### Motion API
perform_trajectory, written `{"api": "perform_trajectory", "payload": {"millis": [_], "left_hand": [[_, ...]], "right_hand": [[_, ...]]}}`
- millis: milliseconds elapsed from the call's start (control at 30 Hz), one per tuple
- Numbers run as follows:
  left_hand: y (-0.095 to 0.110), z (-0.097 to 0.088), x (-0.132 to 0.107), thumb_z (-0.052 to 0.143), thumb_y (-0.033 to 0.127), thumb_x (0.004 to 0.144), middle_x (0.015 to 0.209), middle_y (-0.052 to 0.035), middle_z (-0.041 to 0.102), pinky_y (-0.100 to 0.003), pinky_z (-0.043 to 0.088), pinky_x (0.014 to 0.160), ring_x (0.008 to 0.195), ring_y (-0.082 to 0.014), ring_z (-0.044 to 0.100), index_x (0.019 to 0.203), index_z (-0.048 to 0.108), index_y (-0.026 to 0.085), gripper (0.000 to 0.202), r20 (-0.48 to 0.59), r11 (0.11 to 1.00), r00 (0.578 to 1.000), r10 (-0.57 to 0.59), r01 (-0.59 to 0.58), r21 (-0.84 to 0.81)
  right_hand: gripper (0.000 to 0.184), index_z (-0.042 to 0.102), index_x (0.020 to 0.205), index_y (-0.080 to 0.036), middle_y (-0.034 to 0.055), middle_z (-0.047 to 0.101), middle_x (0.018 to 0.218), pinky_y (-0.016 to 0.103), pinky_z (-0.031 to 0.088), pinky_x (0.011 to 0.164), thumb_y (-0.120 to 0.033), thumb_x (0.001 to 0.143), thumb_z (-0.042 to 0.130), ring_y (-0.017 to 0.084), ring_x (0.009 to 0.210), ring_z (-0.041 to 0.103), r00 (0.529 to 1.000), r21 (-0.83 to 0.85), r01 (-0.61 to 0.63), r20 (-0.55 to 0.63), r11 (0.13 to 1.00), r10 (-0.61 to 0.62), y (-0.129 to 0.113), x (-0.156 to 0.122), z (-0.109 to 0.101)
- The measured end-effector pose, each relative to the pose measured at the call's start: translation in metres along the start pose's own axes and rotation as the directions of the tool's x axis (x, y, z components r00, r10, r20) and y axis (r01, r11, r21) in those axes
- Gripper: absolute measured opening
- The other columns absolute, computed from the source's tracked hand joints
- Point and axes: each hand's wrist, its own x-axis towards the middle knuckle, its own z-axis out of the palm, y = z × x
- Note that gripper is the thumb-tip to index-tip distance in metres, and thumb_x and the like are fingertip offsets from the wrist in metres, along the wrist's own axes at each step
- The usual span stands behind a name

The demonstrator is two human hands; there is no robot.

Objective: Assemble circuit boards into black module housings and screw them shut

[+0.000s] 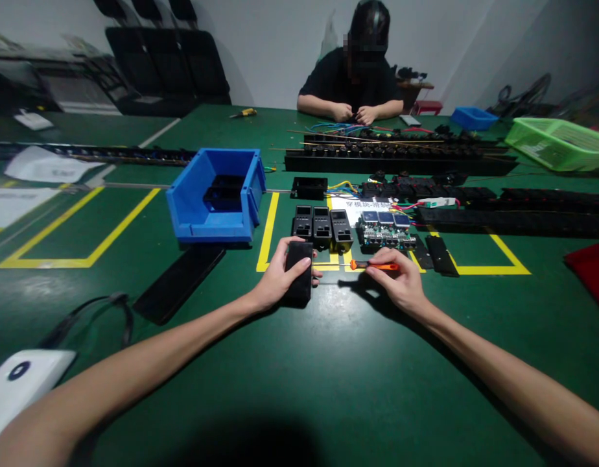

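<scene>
Green table (338,363), black module (300,285), white wall (260,52)

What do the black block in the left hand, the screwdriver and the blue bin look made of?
Black block in the left hand: probably moulded plastic, matt, no glare. Screwdriver in the right hand: orange handle looks like smooth plastic; shaft too small to judge. Blue bin: rigid plastic, even colour, slight sheen on its walls.
</scene>
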Motion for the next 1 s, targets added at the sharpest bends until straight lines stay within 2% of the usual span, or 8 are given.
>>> {"api": "perform_trajectory", "payload": {"millis": [133,200,300,433,533,600,800,1000], "left_hand": [[0.0008,0.0009,0.0003,0.068,0.037,0.084,0.112,-0.0040,0.056,-0.044,0.062,0.072,0.077,-0.0174,0.071,0.118,0.037,0.028,0.048,0.001,1.000,1.000,0.001,-0.001,-0.012],[0.0018,0.0016,0.0000,0.068,0.037,0.084,0.111,-0.0041,0.056,-0.044,0.062,0.072,0.077,-0.0176,0.071,0.118,0.037,0.027,0.047,-0.001,1.000,1.000,-0.005,0.005,-0.010],[0.0029,0.0027,-0.0006,0.069,0.037,0.084,0.111,-0.0045,0.056,-0.042,0.062,0.072,0.077,-0.0178,0.072,0.117,0.037,0.027,0.047,-0.008,1.000,1.000,-0.004,0.004,-0.004],[0.0021,0.0025,-0.0004,0.069,0.037,0.084,0.112,-0.0049,0.055,-0.040,0.062,0.071,0.078,-0.0181,0.072,0.118,0.037,0.027,0.048,-0.012,1.000,1.000,0.003,-0.003,0.000],[0.0011,0.0015,-0.0001,0.068,0.037,0.085,0.111,-0.0046,0.055,-0.042,0.062,0.072,0.079,-0.0184,0.072,0.118,0.036,0.027,0.047,-0.022,1.000,1.000,0.007,-0.007,-0.003],[0.0006,0.0010,-0.0002,0.067,0.037,0.085,0.112,-0.0043,0.055,-0.043,0.062,0.073,0.079,-0.0182,0.072,0.118,0.036,0.028,0.046,-0.023,1.000,1.000,0.013,-0.013,-0.002],[0.0000,0.0001,0.0000,0.067,0.036,0.086,0.113,-0.0047,0.055,-0.043,0.063,0.074,0.081,-0.0191,0.072,0.118,0.036,0.027,0.046,-0.016,1.000,1.000,0.017,-0.017,0.013],[-0.0021,-0.0014,0.0021,0.066,0.038,0.086,0.113,-0.0046,0.054,-0.046,0.062,0.073,0.083,-0.0211,0.072,0.120,0.034,0.028,0.047,-0.014,1.000,1.000,0.014,-0.014,-0.007]], "right_hand": [[0.012,0.067,0.081,-0.023,0.0036,0.062,0.082,0.035,0.049,0.072,-0.028,0.076,0.076,0.020,0.081,0.059,0.997,-0.036,0.079,-0.017,0.996,-0.079,-0.0018,-0.0024,0.0016],[0.017,0.067,0.091,-0.024,0.0030,0.062,0.087,0.034,0.050,0.070,-0.033,0.078,0.075,0.018,0.076,0.059,1.000,0.013,-0.019,-0.015,1.000,0.019,-0.0025,-0.0028,0.0026],[0.032,0.061,0.107,-0.027,0.0021,0.063,0.090,0.031,0.050,0.060,-0.048,0.084,0.065,0.016,0.067,0.059,0.968,0.273,-0.249,0.036,0.929,0.249,-0.0023,-0.0013,0.0054],[0.033,0.059,0.099,-0.023,-0.0004,0.061,0.068,0.025,0.044,0.048,-0.054,0.089,0.057,0.013,0.055,0.056,0.925,0.395,-0.374,0.099,0.839,0.366,0.0006,0.0003,0.0091],[0.029,0.057,0.084,-0.021,-0.0073,0.045,0.048,0.019,0.027,0.038,-0.049,0.089,0.061,0.008,0.040,0.038,0.931,0.275,-0.362,0.067,0.890,0.358,0.0021,-0.0006,0.0088],[0.028,0.057,0.080,-0.019,-0.0082,0.042,0.048,0.019,0.024,0.039,-0.045,0.088,0.065,0.006,0.040,0.035,0.940,0.227,-0.341,0.058,0.912,0.337,0.0013,-0.0011,0.0077],[0.021,0.062,0.095,-0.020,-0.0031,0.060,0.062,0.022,0.044,0.049,-0.034,0.083,0.072,0.010,0.053,0.055,0.972,0.172,-0.229,-0.014,0.958,0.234,-0.0003,-0.0038,0.0067],[0.018,0.067,0.090,-0.023,0.0015,0.067,0.092,0.027,0.056,0.061,-0.027,0.076,0.078,0.012,0.068,0.067,0.990,0.179,-0.099,-0.083,0.979,0.115,0.0066,-0.0053,0.0081]]}}
